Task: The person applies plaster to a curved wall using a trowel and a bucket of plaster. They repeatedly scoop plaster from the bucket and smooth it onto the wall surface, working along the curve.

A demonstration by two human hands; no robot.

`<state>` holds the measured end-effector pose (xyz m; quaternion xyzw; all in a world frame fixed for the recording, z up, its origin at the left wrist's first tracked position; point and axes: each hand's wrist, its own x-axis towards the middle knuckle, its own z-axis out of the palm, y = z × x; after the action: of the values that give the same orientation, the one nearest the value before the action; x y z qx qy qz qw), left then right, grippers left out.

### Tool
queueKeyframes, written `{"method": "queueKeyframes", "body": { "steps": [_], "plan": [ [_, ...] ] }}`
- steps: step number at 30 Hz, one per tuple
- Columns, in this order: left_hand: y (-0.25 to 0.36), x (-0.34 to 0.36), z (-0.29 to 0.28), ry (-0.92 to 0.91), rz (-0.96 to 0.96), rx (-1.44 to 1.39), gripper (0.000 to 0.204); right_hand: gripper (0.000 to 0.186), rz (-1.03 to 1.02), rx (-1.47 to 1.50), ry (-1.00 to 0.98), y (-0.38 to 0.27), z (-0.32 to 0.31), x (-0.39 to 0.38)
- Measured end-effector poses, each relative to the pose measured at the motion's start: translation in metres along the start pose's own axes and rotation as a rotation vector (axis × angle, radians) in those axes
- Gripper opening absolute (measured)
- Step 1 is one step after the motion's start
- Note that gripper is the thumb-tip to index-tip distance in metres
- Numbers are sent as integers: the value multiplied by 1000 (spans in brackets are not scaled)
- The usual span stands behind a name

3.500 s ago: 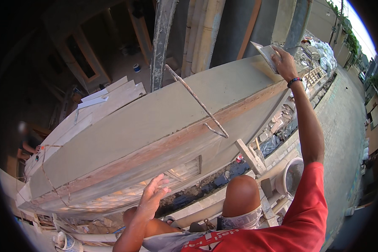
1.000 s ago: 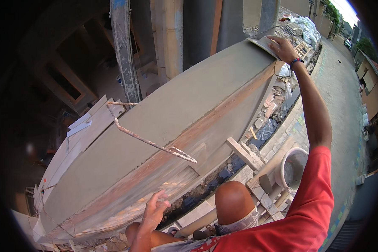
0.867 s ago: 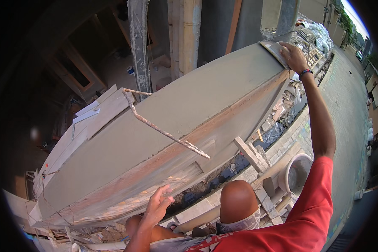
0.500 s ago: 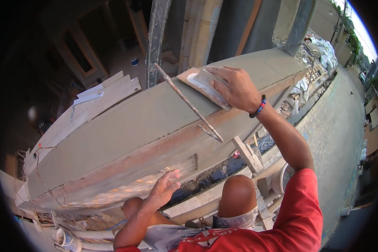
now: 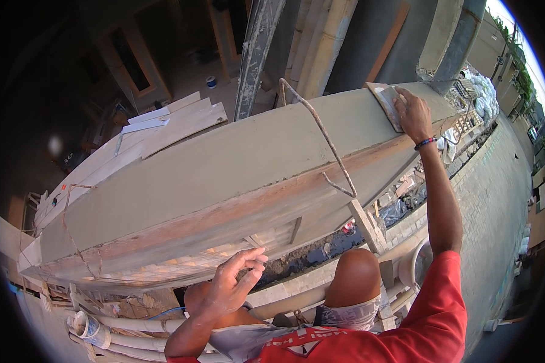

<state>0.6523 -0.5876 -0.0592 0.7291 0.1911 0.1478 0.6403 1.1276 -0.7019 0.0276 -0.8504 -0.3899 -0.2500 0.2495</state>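
My right hand, a beaded bracelet at its wrist, grips a flat plastering float from above. The float lies on the smooth grey cement top of a long ledge, near its far right end by the pillar. Over my left thigh, my left hand hangs in the air with its fingers loosely bent and the thumb apart. Nothing is in it. A bent metal rod clamp arches over the ledge to the left of the float. The float's grip is mostly hidden by my right hand.
Boards line the ledge's far left side. A second thin rod clamp sits at the left end. Bamboo poles run below me, with a white bucket at lower left and another bucket by my right knee. A pillar stands far right.
My right hand has carried the float rightward along the ledge, from beside the rod clamp toward the pillar. My left hand stays over my thigh. The whole view has shifted slightly.
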Motion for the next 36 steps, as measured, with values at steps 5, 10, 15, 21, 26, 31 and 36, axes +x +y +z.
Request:
{"method": "queueKeyframes", "body": {
  "steps": [5,10,15,21,26,31,36],
  "plan": [
    [34,12,-1,-23,204,109,33,34,-264,387,-118,-124,-9,-36],
    [64,7,-12,-46,370,221,32,41,-69,463,47,-84,-58,-19],
    [64,17,-12,-36,349,182,31,46,-255,166,-46,-104,-51,-37],
    [53,25,9,-109,318,162,31,43,-394,62,-127,-155,-11,-47],
    [42,26,3,-92,223,153,31,44,-361,-58,-117,-137,-6,-47],
    [43,9,-17,-73,226,192,31,48,-65,-282,-93,9,-30,-2],
    [37,17,-13,-71,170,170,31,41,-49,-100,117,1,-53,6]
  ]
}}
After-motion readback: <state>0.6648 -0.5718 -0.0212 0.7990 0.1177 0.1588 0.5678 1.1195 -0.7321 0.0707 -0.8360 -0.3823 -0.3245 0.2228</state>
